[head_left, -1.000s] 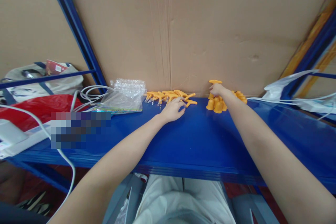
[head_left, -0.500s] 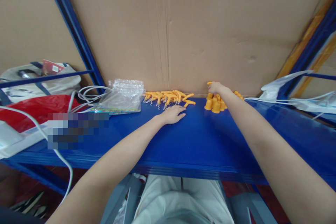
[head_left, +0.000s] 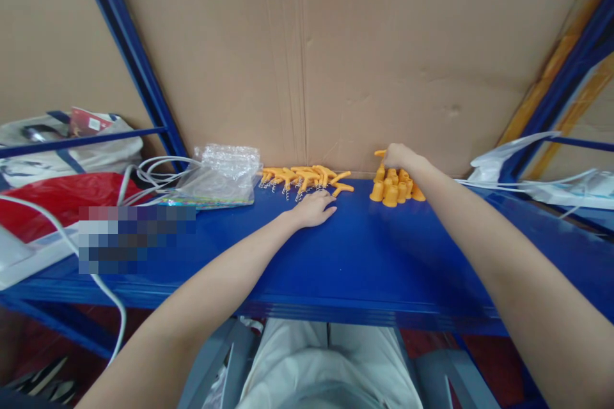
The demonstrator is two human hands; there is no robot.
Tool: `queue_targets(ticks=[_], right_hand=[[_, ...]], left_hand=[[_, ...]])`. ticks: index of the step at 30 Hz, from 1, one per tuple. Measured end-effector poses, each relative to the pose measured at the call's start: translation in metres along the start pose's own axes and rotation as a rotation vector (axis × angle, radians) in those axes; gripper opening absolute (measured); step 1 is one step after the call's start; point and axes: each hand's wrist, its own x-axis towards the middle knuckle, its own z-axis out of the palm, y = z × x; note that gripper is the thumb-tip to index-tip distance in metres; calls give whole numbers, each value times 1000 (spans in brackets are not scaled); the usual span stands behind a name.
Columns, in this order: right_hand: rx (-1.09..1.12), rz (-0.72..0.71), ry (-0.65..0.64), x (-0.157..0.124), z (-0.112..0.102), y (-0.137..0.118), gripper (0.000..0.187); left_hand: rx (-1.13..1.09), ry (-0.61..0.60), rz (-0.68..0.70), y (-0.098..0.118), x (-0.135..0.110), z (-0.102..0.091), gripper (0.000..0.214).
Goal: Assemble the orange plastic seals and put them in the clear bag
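My right hand (head_left: pixel 401 156) is closed on a yellow corkscrew, whose handle end (head_left: pixel 379 153) sticks out to the left of the fingers. It is held over a cluster of yellow bell-shaped cups (head_left: pixel 390 194) standing at the back of the blue table. The rest of that corkscrew is mostly hidden by the hand. Flat on the table rests my left hand (head_left: pixel 314 209), thumb apart from the fingers and nothing held. Just beyond its fingertips lies a pile of yellow-handled corkscrews (head_left: pixel 301 175) with metal spirals pointing toward me.
Clear plastic bags (head_left: pixel 220 176) lie left of the corkscrews, near white cables (head_left: pixel 144 174) and a red bag (head_left: pixel 71 195). A cardboard sheet (head_left: pixel 374 64) backs the blue table (head_left: pixel 345 268). White plastic (head_left: pixel 494 160) and more cables sit at the right.
My right hand, still gripping the corkscrew, has shifted slightly right relative to the cups. The left hand stays in place; the view has moved a little.
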Motion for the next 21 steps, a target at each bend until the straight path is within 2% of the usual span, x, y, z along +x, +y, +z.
queue_targets(ticks=[2,5,9,13,18,21], right_hand=[[15,-30,34,-12,-6,-1,38],[20,-111,8,-30,-7,-4,35],[-13,-243,-81,-52,1,-15,32],[-51,-259,-100,-65,13,-24,29],[-10,-264,-52,-71,26,-22,50],[29,-315,-10,-74,34,-17,55]], left_hand=[[17,11,-1,3,1,-1,35],[20,30,8,7,2,-3,32],[33,46,45,13,1,-7,30],[17,43,54,21,0,-10,29],[-109,96,186,24,3,-7,29],[-130,160,239,20,6,-6,33]])
